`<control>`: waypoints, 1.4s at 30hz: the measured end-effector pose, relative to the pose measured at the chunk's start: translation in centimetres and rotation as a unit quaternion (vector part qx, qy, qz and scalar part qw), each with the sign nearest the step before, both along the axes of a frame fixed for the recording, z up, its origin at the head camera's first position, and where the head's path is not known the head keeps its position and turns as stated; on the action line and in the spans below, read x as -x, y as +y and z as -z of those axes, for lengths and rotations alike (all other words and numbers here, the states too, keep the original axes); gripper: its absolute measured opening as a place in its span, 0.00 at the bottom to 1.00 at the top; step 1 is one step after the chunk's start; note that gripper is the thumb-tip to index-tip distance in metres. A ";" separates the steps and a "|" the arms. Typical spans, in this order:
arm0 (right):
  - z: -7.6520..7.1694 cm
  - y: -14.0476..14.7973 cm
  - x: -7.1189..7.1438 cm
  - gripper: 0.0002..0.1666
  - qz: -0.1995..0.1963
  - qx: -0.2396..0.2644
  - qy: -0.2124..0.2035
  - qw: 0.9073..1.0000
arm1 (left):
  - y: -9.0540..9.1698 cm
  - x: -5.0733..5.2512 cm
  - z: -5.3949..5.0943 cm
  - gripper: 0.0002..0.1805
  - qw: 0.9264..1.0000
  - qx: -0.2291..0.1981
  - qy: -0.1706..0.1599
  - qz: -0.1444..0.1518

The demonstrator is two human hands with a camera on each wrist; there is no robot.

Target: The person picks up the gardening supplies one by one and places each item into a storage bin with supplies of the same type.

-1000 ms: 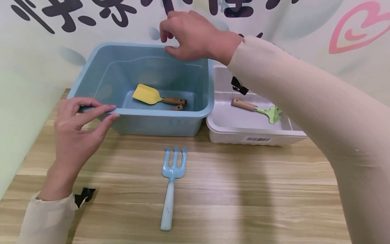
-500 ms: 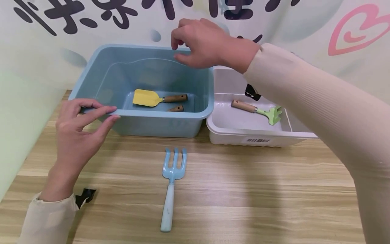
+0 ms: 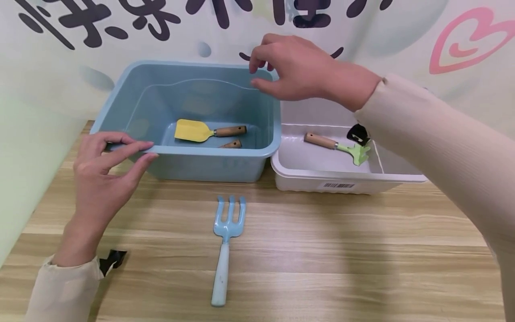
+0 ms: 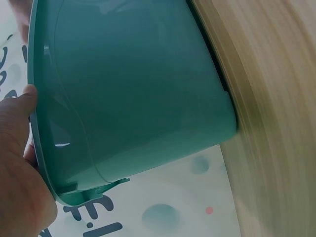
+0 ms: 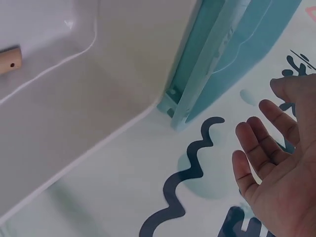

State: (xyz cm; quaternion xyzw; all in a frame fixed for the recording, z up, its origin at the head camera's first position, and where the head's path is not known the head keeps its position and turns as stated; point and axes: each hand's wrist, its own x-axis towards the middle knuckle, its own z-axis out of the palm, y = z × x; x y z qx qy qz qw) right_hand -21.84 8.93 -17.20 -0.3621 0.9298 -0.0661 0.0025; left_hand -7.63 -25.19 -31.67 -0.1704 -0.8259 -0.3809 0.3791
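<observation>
Blue tub (image 3: 213, 152) stands on the desk (image 3: 301, 259), just beside the white bin (image 3: 303, 181). My left hand (image 3: 100, 173) pinches its near rim between thumb and fingers, toward the left corner. My right hand (image 3: 295, 69) hangs by the far right corner, fingers apart and loosely bent, nothing between them. Inside the tub I see a yellow trowel (image 3: 192, 130) and a wooden handle end (image 3: 232, 144), its remainder hidden by the near wall. I judge the tub thin moulded plastic: light, walls slightly springy, smooth enough to slide out of a weak pinch, hardly fragile. Best hold: the lipped rim, at opposite sides. A one-sided lift would probably tip it and slide the tools.
</observation>
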 end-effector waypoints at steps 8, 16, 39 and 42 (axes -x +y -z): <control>0.0 2.3 -1.4 0.21 0.003 0.042 0.006 0.999 | 0.0 -0.1 0.0 0.36 1.000 -0.004 0.001 -0.002; -0.1 5.1 -2.9 0.23 0.031 0.073 0.002 0.997 | -0.2 -0.2 -0.1 0.37 1.000 -0.001 0.000 -0.003; 5.8 14.6 -10.6 0.15 0.134 0.218 -0.001 0.967 | -0.3 -0.1 -0.2 0.36 1.000 0.004 -0.009 0.004; 7.0 15.2 -11.4 0.15 0.137 0.238 0.017 0.961 | -0.2 -0.1 -0.1 0.35 1.000 0.005 -0.013 0.009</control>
